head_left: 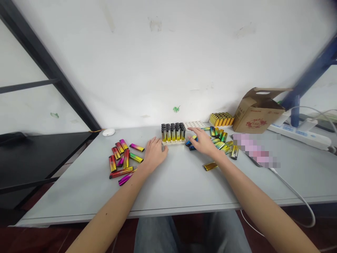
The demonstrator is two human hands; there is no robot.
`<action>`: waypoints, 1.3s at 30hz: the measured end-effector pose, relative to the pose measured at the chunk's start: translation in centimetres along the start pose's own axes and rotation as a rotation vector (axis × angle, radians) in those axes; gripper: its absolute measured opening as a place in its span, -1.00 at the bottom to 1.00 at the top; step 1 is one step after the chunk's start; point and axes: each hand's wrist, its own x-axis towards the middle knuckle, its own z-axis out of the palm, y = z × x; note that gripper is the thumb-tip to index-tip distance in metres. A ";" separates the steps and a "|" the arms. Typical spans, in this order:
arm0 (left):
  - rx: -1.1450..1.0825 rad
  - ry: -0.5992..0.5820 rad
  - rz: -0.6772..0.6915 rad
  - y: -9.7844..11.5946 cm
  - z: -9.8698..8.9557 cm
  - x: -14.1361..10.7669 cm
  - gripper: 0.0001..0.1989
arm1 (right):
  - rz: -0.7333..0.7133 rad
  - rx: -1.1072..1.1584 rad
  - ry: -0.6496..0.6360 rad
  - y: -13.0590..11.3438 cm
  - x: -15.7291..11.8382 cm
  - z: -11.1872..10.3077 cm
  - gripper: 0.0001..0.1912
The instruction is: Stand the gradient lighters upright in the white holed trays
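Monitoring remotely, I am seeing the left hand (155, 153) and right hand (202, 141) lying open, fingers gripping nothing, the right over glossy lighters (191, 143), which I judge light, slippery and best pinched mid-body.

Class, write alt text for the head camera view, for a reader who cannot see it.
Two bare hands reach over a grey table: the left hand beside a cream tray of upright lighters, the right hand over a loose heap of metallic lighters. More lighters lie scattered at left, and a cardboard box stands at back right.
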 end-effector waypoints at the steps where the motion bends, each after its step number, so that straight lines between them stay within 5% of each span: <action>1: -0.003 -0.013 0.000 0.1 0.0 0.0 -0.66 | -0.005 -0.004 -0.010 0.0 0.0 0.0 -0.59; 12: 0.046 -0.056 -0.063 0.4 -0.4 -0.5 -0.64 | 0.097 -0.197 -0.224 0.1 -0.1 -0.5 -0.65; 23: 0.159 -0.037 -0.257 -0.8 -1.2 -0.4 -0.60 | 0.034 -0.186 -0.191 0.5 -0.2 -0.4 -0.65; 39: 0.131 -0.028 -0.088 -0.4 0.4 -0.6 -0.63 | -0.050 -0.148 -0.201 0.3 -0.4 0.6 -0.73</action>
